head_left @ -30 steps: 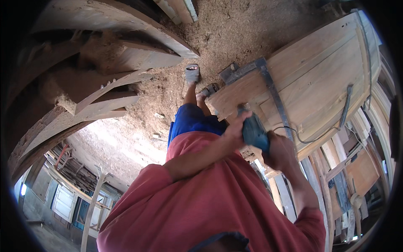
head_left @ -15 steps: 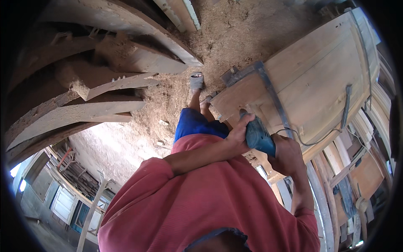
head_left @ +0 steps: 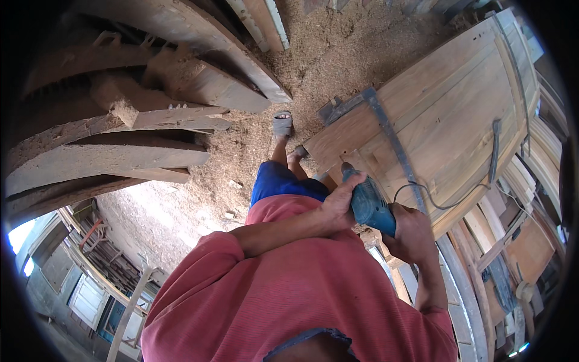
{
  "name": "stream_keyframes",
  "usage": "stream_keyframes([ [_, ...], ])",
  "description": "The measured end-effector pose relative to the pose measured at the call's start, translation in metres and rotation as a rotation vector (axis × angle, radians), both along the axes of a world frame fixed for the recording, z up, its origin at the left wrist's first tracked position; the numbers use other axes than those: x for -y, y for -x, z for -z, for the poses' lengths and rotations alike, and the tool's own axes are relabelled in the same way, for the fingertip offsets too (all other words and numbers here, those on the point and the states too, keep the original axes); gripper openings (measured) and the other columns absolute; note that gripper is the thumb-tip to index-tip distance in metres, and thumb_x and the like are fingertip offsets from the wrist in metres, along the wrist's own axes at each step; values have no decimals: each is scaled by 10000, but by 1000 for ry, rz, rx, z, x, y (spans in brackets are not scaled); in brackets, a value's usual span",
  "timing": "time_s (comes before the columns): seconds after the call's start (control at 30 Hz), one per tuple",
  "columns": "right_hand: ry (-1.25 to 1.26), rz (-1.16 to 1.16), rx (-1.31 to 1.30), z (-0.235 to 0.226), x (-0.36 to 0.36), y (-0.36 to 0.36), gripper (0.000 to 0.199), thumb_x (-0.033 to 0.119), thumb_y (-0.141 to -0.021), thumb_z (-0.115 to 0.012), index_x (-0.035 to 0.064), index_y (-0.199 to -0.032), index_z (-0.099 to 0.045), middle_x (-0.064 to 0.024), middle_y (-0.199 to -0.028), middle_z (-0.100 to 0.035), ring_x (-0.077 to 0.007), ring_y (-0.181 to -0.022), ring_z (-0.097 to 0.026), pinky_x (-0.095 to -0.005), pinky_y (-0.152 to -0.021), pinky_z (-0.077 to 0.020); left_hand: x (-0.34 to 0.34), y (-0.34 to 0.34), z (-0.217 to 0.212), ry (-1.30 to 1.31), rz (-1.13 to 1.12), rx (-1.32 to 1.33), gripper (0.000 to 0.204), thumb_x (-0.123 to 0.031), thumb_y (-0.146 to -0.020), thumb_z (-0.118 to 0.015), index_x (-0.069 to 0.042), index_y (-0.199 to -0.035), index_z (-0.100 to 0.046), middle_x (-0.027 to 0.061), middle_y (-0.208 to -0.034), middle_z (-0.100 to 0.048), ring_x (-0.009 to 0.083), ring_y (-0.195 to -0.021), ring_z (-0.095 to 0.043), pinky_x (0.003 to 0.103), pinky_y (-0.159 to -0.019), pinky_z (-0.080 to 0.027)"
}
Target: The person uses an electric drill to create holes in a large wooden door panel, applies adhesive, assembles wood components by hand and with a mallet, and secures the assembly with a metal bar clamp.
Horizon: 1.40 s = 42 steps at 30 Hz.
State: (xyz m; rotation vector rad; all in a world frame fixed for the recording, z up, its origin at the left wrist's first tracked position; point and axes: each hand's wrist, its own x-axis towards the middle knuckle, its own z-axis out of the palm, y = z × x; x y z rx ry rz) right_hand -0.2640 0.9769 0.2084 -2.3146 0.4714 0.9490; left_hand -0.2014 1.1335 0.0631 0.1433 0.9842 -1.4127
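Observation:
Both hands hold a blue corded power tool [head_left: 369, 206] against the near edge of a large pale wooden panel [head_left: 446, 102]. My left hand [head_left: 341, 200] wraps over the tool's front end, with that forearm crossing my red shirt. My right hand [head_left: 411, 233] grips the tool's rear. The working tip is hidden under my left hand. The tool's black cord [head_left: 447, 205] loops over the panel to the right.
A long metal bar clamp [head_left: 392, 136] crosses the panel. Sawdust [head_left: 338, 54] covers the floor around my sandalled foot [head_left: 281, 125]. Thick curved timber beams [head_left: 120, 157] are stacked at left. Planks and frames [head_left: 518, 241] lean at right.
The view has shifted slightly, so the tool and both hands sit a little lower in the picture. The grip on the tool is the same.

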Motion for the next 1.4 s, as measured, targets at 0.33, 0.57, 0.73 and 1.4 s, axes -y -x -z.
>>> stream_keyframes([
  [0.33, 11, -21, -23, -3, -10, -10, 345, 124, -696, -728, 3, -996, -608, -211, -911, -682, -420, -851, -684, -504, -752, -533, -10, -4, 4, 25, -61, -12, 383, -306, -902, -782, -101, -1144, -567, 77, -1036, -651, 252, -938, -670, 469, -933, -560],
  [0.57, 19, -57, -44, 1, -12, -12, 358, 123, -688, -719, -5, -1001, -603, -217, -896, -678, -422, -851, -683, -504, -761, -533, -11, -3, 8, -1, -64, 0, 355, -296, -902, -787, -120, -1122, -572, 60, -1027, -642, 241, -937, -669, 473, -922, -569],
  [0.73, 12, -53, -51, 4, -12, -14, 330, 146, -695, -720, 1, -964, -595, -227, -846, -670, -438, -830, -668, -498, -763, -521, -11, -4, 8, -12, -57, 29, 379, -302, -901, -791, -131, -1144, -555, 50, -1062, -626, 236, -974, -658, 480, -939, -564],
  [1.4, -41, -91, -234, 8, -4, -62, 338, 138, -688, -717, -13, -959, -582, -248, -786, -659, -461, -817, -667, -519, -756, -527, -2, -23, 16, -140, 13, -71, 405, -344, -907, -719, -70, -1165, -568, 90, -992, -649, 265, -869, -675, 477, -826, -587],
])
